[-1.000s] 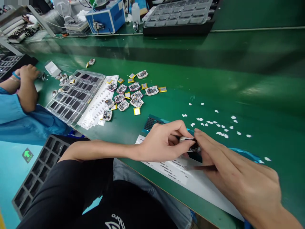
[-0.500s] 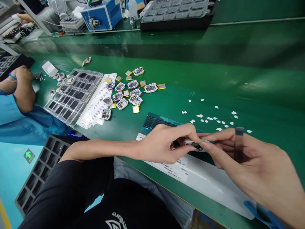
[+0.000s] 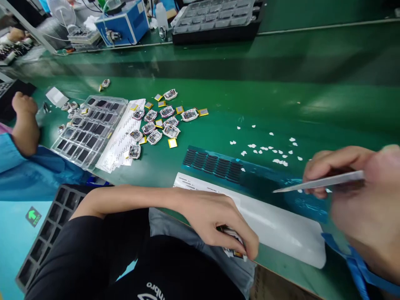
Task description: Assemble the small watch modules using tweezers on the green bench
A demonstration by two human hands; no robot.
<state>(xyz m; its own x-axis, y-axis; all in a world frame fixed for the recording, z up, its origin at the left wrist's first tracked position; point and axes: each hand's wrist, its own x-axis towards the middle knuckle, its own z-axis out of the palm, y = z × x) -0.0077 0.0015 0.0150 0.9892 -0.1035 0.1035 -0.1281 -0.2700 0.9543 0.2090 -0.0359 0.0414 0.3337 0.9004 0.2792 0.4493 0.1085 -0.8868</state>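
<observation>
My left hand [image 3: 218, 221] is closed around a small white device module [image 3: 233, 246] at the near edge of the green table, over my lap. My right hand [image 3: 359, 196] is raised at the right and grips metal tweezers [image 3: 315, 183], their tip pointing left above a blue film sheet [image 3: 265, 179] carrying rows of small black pads [image 3: 215, 163]. A white label sheet [image 3: 275, 225] lies between my two hands.
Several loose modules and yellow cells [image 3: 162, 121] lie at centre left beside a clear compartment tray [image 3: 86, 131] and paper strips [image 3: 123, 133]. White scraps [image 3: 268, 148] dot the belt. Another person's arm in a blue sleeve [image 3: 21, 137] rests at left. A black tray [image 3: 50, 225] sits below.
My hands have separated: the left one carried the module down toward the near table edge, the right one pulled away to the right with the tweezers. The view shifted slightly.
</observation>
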